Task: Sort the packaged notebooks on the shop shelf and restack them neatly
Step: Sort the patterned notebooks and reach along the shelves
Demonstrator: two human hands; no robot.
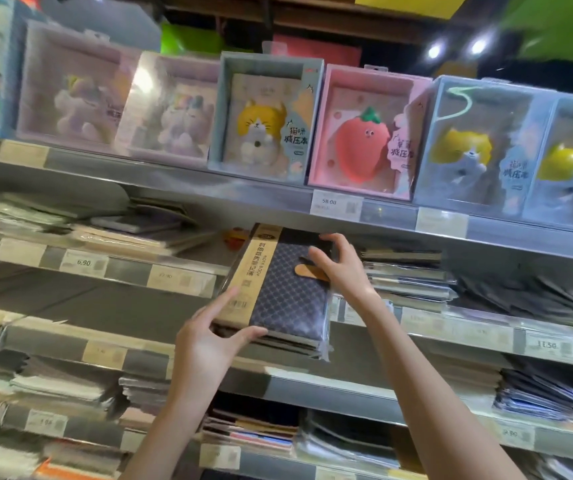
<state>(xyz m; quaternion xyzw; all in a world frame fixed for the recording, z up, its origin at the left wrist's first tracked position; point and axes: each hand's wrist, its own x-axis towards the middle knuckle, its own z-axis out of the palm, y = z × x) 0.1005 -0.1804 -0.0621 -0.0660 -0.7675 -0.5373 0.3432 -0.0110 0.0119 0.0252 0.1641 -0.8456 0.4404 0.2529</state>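
Observation:
A dark patterned packaged notebook point(285, 292) with a tan paper band tops a small stack point(292, 344) held in front of the middle shelf point(451, 327). My left hand point(205, 344) grips the stack's near left corner, thumb on the cover and index finger along the tan band. At the far right corner my right hand point(340, 265) holds the top notebook, fingers curled over its edge. The stack's far end reaches under the shelf above.
Boxed toy notebooks with a cat point(264, 123) and a strawberry point(364, 136) line the top shelf. Stacks of wrapped notebooks point(406, 275) lie right of my hands, others point(132, 226) to the left. Lower shelves hold more stacks point(250, 431). Price tags point(335, 202) run along the rails.

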